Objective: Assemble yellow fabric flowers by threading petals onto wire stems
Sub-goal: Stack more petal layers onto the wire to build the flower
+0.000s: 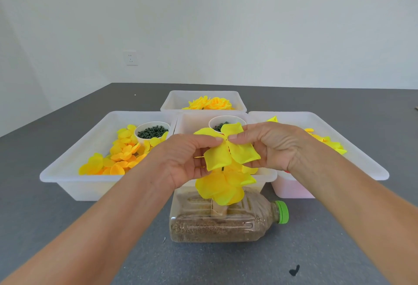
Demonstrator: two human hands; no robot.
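Observation:
A yellow fabric petal piece (228, 152) with several lobes is held in the air above the middle bin. My left hand (181, 160) and my right hand (273, 146) both pinch it at its centre, thumbs and forefingers almost meeting. Below it, another yellow petal layer (222, 186) sits on a thin dark stem (223, 168). The stem stands in a tan holder (219, 210) on a clear bottle (221, 223) lying on its side. The top of the stem is hidden by the petals.
Several white bins sit on the grey table: the left bin (74, 171) holds loose yellow petals and a cup of green pieces (152, 131); the far bin (203, 97) holds finished yellow flowers (210, 104); the right bin (352, 146) holds more petals. The bottle has a green cap (282, 212).

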